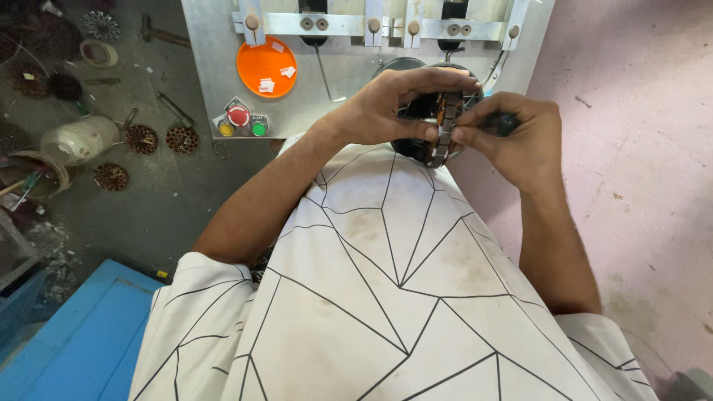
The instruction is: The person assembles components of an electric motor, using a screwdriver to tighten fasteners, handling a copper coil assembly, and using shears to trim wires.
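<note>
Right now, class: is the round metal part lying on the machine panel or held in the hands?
Held. The left hand wraps over the round metal part and the right hand pinches its edge, above the grey machine panel.

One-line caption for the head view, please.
Both hands, left hand and right hand, grip a round slotted metal core before a grey machine panel.

head camera, steep downward look, close over workbench
</note>
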